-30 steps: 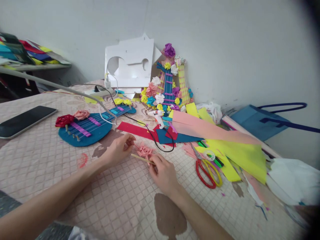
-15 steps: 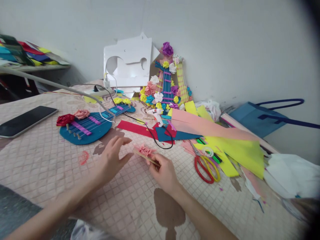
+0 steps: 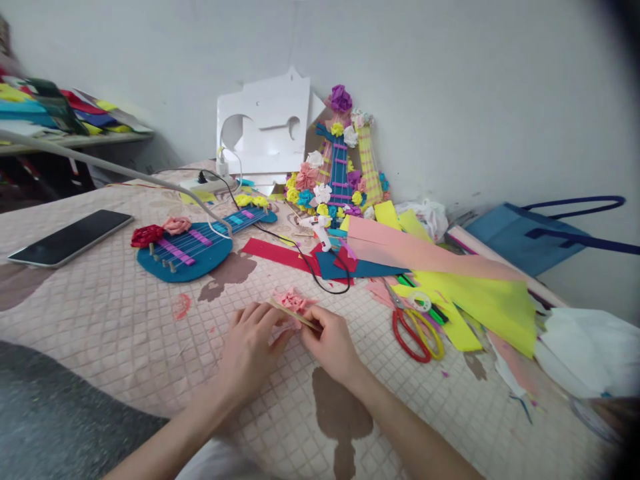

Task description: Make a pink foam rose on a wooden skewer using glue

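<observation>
A pink crepe-paper flower (image 3: 291, 299) is in front of me, with a thin flat wooden stick (image 3: 295, 315) lying along its near side. My right hand (image 3: 330, 340) is closed, pinching the right end of the stick between thumb and fingers. From the left, my left hand (image 3: 255, 343) has its curled fingers and thumb on the flower's lower left side, by the stick's left end. Its fingertips are partly hidden. Beyond my left hand lies a blue paper guitar (image 3: 210, 253) with strings, purple strips and paper flowers.
Red-and-yellow scissors (image 3: 417, 337) lie on the right by yellow and pink crepe paper (image 3: 430, 257). A white glue gun (image 3: 320, 230) rests behind the flower, its black cord looping over the table. A phone (image 3: 70, 238) sits at the left. Decorated guitars (image 3: 340, 167) lean against the wall.
My left hand has come right and down from an open pose beside the flower to close on its lower part. My right hand still pinches the stick. The view has shifted slightly left.
</observation>
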Available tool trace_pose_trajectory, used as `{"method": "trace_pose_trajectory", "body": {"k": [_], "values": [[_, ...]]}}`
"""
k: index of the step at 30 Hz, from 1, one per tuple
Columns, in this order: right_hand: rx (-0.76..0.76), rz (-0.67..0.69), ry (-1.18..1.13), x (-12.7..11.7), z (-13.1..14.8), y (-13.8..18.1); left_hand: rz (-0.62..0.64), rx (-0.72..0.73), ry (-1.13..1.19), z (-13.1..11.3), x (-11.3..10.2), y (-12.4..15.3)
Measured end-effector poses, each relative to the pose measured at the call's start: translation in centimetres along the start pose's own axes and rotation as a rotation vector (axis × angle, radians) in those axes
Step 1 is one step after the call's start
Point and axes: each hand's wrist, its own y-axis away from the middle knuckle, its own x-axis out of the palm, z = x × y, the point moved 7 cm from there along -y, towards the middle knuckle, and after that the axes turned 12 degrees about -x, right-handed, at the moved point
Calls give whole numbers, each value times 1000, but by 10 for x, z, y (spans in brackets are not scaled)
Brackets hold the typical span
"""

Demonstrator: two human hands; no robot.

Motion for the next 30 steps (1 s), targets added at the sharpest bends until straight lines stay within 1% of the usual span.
{"method": "trace_pose_trajectory", "body": {"k": [3, 8, 15, 21, 23, 27, 30], "values": [[-16, 3, 32, 0, 2, 0, -44, 9, -106, -12, -1, 4], [-32, 9, 57, 1, 3, 1, -59, 39, -145, -21, 0, 3], [-65, 44, 135, 4, 4, 4, -70, 52, -199, -16, -3, 8], [-120, 99, 253, 5, 14, 10, -108, 45, -186, -14, -7, 15], [-155, 107, 270, 3, 19, 13, -123, 44, -186, -14, -8, 16], [-287, 74, 335, -5, 29, 18, -156, 48, -178, -15, -11, 17], [-303, 71, 415, -8, 25, 20, -160, 42, -166, -14, -11, 17]]}}
